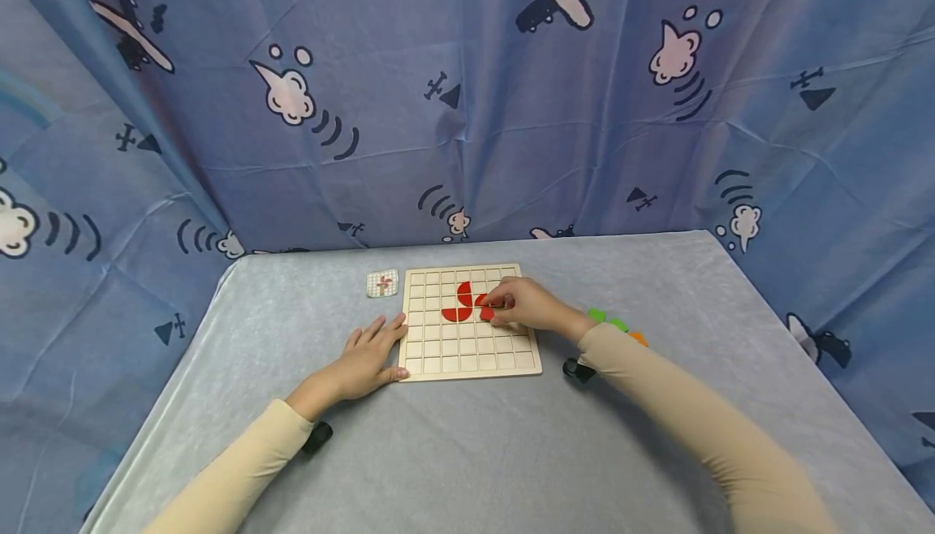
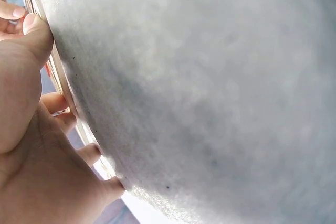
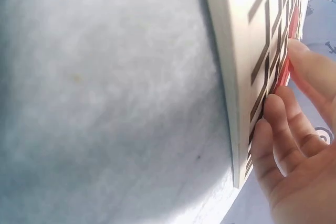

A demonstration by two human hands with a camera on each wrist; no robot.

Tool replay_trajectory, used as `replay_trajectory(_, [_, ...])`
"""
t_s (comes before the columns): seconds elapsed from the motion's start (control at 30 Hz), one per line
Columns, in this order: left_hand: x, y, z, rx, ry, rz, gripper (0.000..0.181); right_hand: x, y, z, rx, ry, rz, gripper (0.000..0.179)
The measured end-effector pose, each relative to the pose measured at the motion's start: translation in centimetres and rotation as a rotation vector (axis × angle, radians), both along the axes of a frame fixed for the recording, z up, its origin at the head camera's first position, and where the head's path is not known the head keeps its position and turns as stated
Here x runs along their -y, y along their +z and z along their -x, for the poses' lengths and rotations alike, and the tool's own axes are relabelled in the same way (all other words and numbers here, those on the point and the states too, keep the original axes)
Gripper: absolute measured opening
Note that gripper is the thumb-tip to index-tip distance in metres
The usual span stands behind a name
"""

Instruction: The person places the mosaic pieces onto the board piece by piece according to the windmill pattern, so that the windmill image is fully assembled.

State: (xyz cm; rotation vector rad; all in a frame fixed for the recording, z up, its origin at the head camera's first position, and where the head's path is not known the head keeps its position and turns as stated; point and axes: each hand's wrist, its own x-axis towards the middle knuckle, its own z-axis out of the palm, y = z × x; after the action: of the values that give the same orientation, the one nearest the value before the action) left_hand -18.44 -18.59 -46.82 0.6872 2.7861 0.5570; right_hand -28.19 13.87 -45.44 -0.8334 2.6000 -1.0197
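A pale wooden grid board (image 1: 441, 348) lies on the table. Red curved pieces (image 1: 456, 315) sit in cells near its middle. At the board's left edge my left hand (image 1: 363, 362) rests with spread fingers, thumb and fingertips touching the rim. Over the right half of the board, my right hand (image 1: 532, 304) pinches a small red piece (image 1: 487, 314) between thumb and fingers, low over the grid. In the right wrist view, red (image 3: 283, 74) shows between the thumb and fingertips, which are down at the grid. The hand partly covers another red piece beside it.
A small pattern card (image 1: 382, 283) with a red figure on a grid lies left of the board. Green pieces (image 1: 597, 315) and an orange piece (image 1: 639, 338) lie on the table beyond the right forearm. A blue printed curtain (image 1: 394, 128) surrounds the grey-covered table (image 1: 467, 453).
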Motion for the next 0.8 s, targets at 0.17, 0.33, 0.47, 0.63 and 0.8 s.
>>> replay_trajectory(0.17, [0.0, 0.0, 0.0, 0.005, 0.004, -0.005, 0.075, 0.3, -0.3, 0.4, -0.025, 0.006, -0.028, 0.035])
replay_trajectory(0.33, [0.0, -0.1, 0.1, 0.008, 0.007, -0.001, 0.076, 0.6, -0.3, 0.7, -0.042, 0.021, -0.043, 0.035])
replay_trajectory(0.47, [0.1, -0.2, 0.1, 0.004, 0.004, 0.002, 0.076, 0.7, -0.1, 0.8, -0.027, 0.042, -0.035, 0.036])
replay_trajectory(0.63, [0.2, -0.4, 0.1, 0.003, 0.000, 0.002, 0.076, 0.7, -0.1, 1.2, -0.006, 0.070, -0.037, 0.036])
replay_trajectory(0.8, [0.3, -0.5, 0.1, -0.001, -0.003, 0.001, 0.076, 0.7, -0.1, 1.5, 0.002, 0.086, -0.041, 0.035])
